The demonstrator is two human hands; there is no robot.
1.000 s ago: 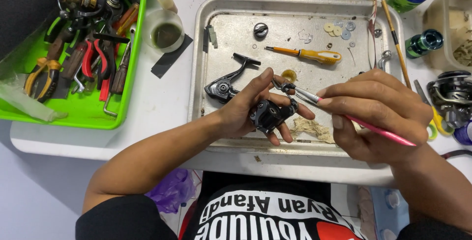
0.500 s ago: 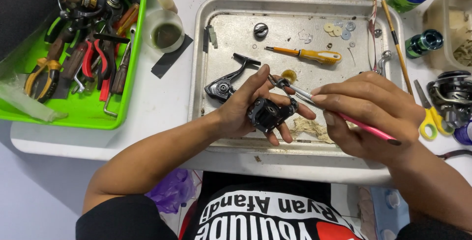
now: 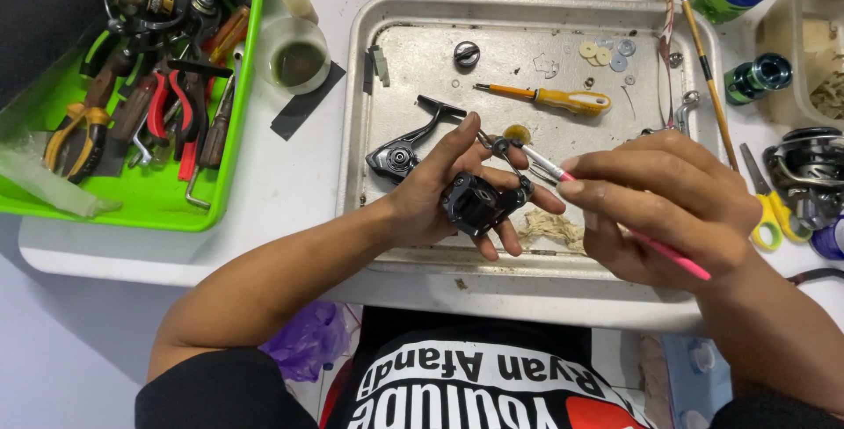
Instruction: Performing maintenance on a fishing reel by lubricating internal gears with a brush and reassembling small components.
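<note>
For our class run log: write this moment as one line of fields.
left hand: holds black reel body | right hand: holds pink brush, tip at reel | below: metal tray | nearby: yellow screwdriver

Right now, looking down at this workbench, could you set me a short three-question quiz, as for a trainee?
1. True or false: the left hand holds a black reel body.
2. What does the right hand hold? A) scissors B) pink-handled brush C) pliers
3. Where does the orange-handled screwdriver lie?

Key
1. True.
2. B; its tip meets the reel part.
3. In the metal tray, beyond the hands.
</note>
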